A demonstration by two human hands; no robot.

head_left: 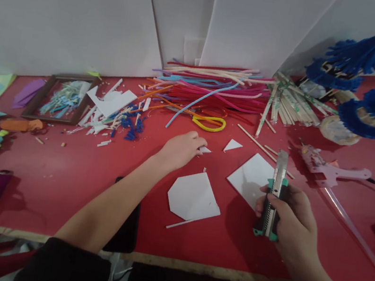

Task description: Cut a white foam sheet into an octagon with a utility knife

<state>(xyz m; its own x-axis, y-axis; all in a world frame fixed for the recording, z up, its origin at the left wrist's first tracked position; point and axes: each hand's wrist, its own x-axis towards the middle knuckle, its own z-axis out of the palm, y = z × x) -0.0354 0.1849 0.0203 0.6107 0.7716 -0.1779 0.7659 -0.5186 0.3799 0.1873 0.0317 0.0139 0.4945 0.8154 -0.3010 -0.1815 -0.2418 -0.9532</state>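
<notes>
My right hand (298, 221) is wrapped around a green-and-black box cutter (275, 193), its metal end pointing away from me. Beneath the cutter lies a square white piece of board (251, 177), partly hidden by the hand. My left hand (184, 149) reaches across the table with its fingers closed around a small white scrap (205, 150). Closer to me is a many-sided white piece of board (192, 196), with a thin white strip (191, 221) along its near edge. A triangular white offcut (232, 145) lies to the right of my left hand.
Pipe cleaners (213, 90), yellow-handled scissors (210, 123) and wooden sticks (290, 102) lie at the back. A pink glue gun (333, 170) is at the right, near blue-topped models (359, 59). A brown frame (36, 101) and paper scraps (112, 104) are at left. A phone (125, 231) lies under my left forearm.
</notes>
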